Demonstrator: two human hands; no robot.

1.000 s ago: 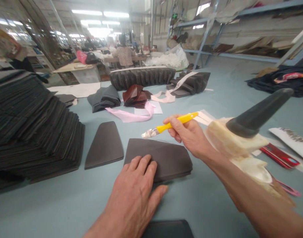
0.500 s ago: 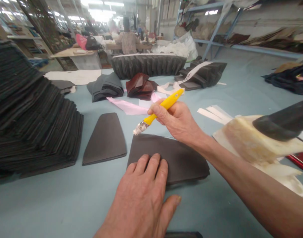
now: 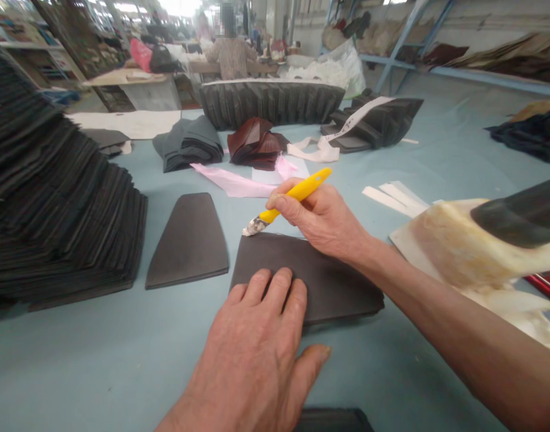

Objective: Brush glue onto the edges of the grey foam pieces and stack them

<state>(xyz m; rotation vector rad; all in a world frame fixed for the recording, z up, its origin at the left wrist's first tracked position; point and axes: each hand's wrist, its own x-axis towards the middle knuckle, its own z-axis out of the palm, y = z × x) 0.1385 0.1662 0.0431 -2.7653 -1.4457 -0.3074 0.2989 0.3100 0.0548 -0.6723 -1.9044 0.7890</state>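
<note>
My left hand lies flat with its fingers on a stack of dark brown cut panels. Its thumb sticks out to the right over the table. A yellow-handled paintbrush is gripped in my right hand, handle tilted up to the right. White paste coats the bristles, which meet the far left corner of the stack. To the left lies a smaller pile of similar tapered panels. My right hand and forearm cover part of the stack's far edge.
A tall stack of dark pieces rises at the left. Grey and reddish-brown bundles lie behind, with pink cloth. At the right stands a paste-crusted container with a dark cylinder. A person sits far back.
The brush tip has come down slightly onto the stack's far left corner. My left hand stays flat on the panels. The whole view has shifted a little.
</note>
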